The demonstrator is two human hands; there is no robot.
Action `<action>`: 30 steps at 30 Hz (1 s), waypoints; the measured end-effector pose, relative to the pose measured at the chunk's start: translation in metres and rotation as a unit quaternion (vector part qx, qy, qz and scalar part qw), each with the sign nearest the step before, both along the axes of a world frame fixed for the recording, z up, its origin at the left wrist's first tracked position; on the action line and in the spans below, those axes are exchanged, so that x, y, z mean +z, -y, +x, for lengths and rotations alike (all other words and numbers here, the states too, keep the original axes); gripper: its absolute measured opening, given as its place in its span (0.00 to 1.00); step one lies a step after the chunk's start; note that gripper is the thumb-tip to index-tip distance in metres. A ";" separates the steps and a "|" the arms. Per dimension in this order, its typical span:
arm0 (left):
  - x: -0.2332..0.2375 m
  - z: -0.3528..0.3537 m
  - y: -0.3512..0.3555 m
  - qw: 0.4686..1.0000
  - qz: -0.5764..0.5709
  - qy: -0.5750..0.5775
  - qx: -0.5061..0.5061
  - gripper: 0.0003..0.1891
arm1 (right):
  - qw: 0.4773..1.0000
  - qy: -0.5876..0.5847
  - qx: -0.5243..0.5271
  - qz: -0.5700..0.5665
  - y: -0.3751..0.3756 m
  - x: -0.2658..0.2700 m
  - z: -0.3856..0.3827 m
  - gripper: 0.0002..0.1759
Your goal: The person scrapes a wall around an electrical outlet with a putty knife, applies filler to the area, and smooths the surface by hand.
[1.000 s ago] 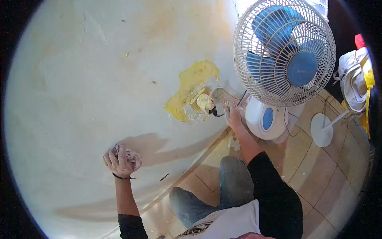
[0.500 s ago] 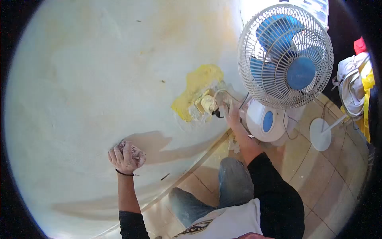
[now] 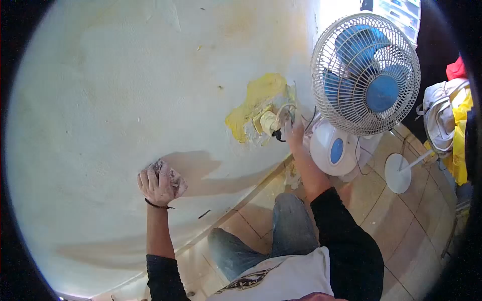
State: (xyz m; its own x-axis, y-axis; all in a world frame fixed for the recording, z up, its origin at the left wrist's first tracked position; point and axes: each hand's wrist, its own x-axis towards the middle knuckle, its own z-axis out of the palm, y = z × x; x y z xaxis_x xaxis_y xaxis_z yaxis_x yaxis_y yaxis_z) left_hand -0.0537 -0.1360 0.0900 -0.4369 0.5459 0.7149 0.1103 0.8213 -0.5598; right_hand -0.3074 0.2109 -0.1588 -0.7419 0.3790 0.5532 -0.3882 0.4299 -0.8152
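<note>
My left hand [image 3: 156, 183] is wrapped round a crumpled, dusty whitish lump [image 3: 175, 183] in front of the pale wall [image 3: 110, 125]. A dark band circles that wrist. My right hand [image 3: 294, 129] reaches up beside a cream plug [image 3: 268, 122] with a cable and a black plug [image 3: 277, 135] at a wall outlet. What the right fingers hold, if anything, is hidden. Round the outlet lies a patch of bare yellow [image 3: 266, 90] with rough, broken edges.
A fan with blue blades [image 3: 382, 93] stands close to the right of my right hand, its white base [image 3: 331, 150] below. Further right are a white round stand [image 3: 397, 173] and hanging bags [image 3: 444, 108]. Tiled floor [image 3: 361, 200] and my bent knees [image 3: 293, 215] are below.
The view has shifted slightly. My right hand's fingers have moved up a little beside the plug. My left hand still grips the lump at nearly the same place.
</note>
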 end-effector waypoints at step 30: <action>-0.005 -0.002 0.010 1.000 0.005 -0.007 -0.006 0.32 | 0.997 -0.035 0.019 0.062 -0.059 0.048 -0.041 0.17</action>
